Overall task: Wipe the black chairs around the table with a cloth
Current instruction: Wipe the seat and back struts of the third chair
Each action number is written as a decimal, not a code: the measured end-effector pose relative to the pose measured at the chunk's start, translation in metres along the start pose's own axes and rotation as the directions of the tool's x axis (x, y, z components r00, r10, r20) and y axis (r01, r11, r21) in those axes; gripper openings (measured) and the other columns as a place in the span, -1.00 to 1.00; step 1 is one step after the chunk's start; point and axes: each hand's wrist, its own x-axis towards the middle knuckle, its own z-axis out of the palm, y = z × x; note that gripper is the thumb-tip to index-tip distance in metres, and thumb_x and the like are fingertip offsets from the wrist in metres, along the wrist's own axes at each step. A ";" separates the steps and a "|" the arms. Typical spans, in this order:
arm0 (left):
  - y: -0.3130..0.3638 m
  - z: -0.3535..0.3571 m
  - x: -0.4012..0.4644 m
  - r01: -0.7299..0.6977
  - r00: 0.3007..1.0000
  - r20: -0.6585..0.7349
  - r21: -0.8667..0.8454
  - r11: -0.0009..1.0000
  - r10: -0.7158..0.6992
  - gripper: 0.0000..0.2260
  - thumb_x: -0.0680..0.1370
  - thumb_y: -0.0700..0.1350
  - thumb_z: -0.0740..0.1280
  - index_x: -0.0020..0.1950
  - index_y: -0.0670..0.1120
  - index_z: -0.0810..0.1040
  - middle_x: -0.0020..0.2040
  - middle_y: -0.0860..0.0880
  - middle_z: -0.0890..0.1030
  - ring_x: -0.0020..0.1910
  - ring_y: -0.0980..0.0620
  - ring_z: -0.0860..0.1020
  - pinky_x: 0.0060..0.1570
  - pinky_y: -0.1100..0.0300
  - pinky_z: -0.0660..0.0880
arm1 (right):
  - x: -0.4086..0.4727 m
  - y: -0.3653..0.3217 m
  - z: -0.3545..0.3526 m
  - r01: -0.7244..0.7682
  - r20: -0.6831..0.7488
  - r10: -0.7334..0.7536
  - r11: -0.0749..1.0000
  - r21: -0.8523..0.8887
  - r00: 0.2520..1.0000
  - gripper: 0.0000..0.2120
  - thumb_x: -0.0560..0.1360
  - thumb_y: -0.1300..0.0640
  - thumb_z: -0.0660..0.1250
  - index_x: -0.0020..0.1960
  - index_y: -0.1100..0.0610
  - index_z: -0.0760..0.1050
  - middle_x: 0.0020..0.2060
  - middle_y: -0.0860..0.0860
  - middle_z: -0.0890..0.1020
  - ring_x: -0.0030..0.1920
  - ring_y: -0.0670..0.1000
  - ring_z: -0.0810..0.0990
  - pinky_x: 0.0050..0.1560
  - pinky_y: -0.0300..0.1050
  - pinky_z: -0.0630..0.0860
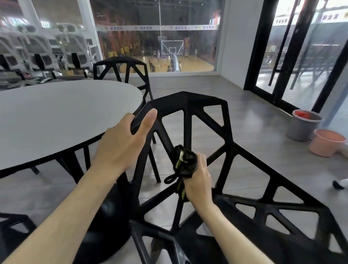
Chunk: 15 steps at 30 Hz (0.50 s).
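Right hand (197, 179) clenched around a bunched black cloth with yellow trim (184, 165), pressed against a strut of the nearest black angular lattice-frame chair (206, 118). Left hand (122, 143) grips that chair's top rail, thumb extended. Grey round table (53, 116) adjoins left. Second black chair (121, 71) stands beyond.

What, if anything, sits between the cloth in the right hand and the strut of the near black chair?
Nothing visible. The right hand grips the bunched dark cloth directly against a diagonal strut of the near black chair. The left hand holds the backrest's top edge, off to the side of the cloth.
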 end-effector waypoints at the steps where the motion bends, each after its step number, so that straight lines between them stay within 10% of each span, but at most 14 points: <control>1: 0.000 0.000 0.000 0.002 1.000 0.006 -0.003 1.000 -0.002 -0.31 0.54 0.53 -0.01 -0.04 -0.10 0.47 -0.13 -0.17 0.63 -0.19 -0.07 0.58 -0.23 0.13 0.36 | 0.004 -0.005 -0.001 -0.007 -0.003 0.007 1.000 0.023 1.000 -0.86 0.62 0.23 0.20 0.03 -0.01 0.35 -0.03 -0.10 0.42 -0.22 0.04 0.56 -0.22 0.16 0.54; 7: -0.003 0.001 0.001 -0.006 1.000 0.013 -0.001 1.000 0.006 -0.36 0.52 0.53 -0.02 -0.05 -0.02 0.46 -0.18 -0.05 0.61 -0.20 0.00 0.56 -0.22 0.14 0.34 | 0.082 -0.057 -0.013 0.066 -0.239 0.001 0.960 0.271 0.971 -0.82 0.62 0.27 0.23 0.10 0.01 0.44 0.03 -0.11 0.42 -0.06 -0.16 0.52 -0.05 -0.25 0.50; 15: -0.005 0.004 0.004 -0.008 1.000 -0.005 0.011 1.000 0.008 -0.27 0.52 0.55 -0.03 0.04 -0.09 0.50 -0.15 -0.09 0.64 -0.18 0.00 0.57 -0.21 0.15 0.37 | -0.016 0.015 0.004 -0.125 -0.062 0.146 0.957 0.262 0.987 -0.64 0.61 0.32 0.22 0.05 -0.19 0.38 0.01 -0.03 0.50 -0.09 -0.06 0.59 -0.02 0.21 0.60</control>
